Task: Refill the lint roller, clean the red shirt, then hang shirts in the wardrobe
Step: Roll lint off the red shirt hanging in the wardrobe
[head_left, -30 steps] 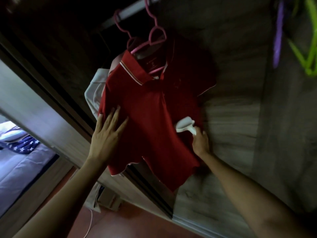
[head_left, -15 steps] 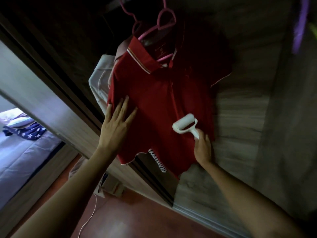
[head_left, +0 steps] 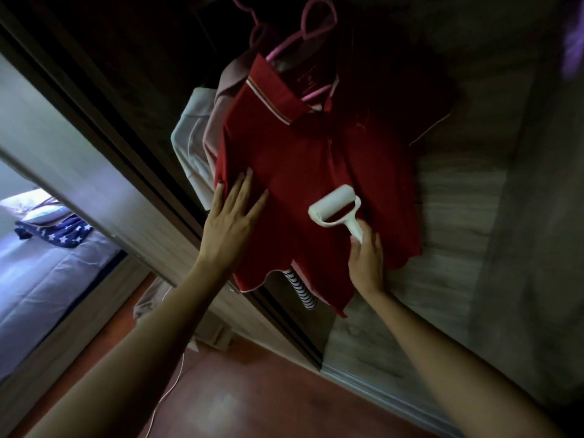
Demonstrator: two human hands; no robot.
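A red polo shirt point(head_left: 319, 159) with a striped collar hangs on a pink hanger point(head_left: 311, 23) against the wooden wardrobe door point(head_left: 458, 216). My left hand point(head_left: 232, 221) lies flat on the shirt's left side, fingers spread, pressing the fabric. My right hand point(head_left: 366, 260) grips the handle of a white lint roller point(head_left: 335, 205), whose roll rests on the lower front of the shirt. A pale shirt point(head_left: 192, 137) and a pinkish one hang behind the red shirt, partly hidden.
A striped garment point(head_left: 301, 289) peeks out under the red hem. The dark open wardrobe interior point(head_left: 142, 58) is upper left. A bed with a star-patterned cloth point(head_left: 60, 235) lies at the left. A red floor point(head_left: 252, 390) with a thin white cable point(head_left: 172, 384) is below.
The lint roller has moved up and left across the shirt's front, from near its right edge toward the middle. My left hand stays flat on the fabric.
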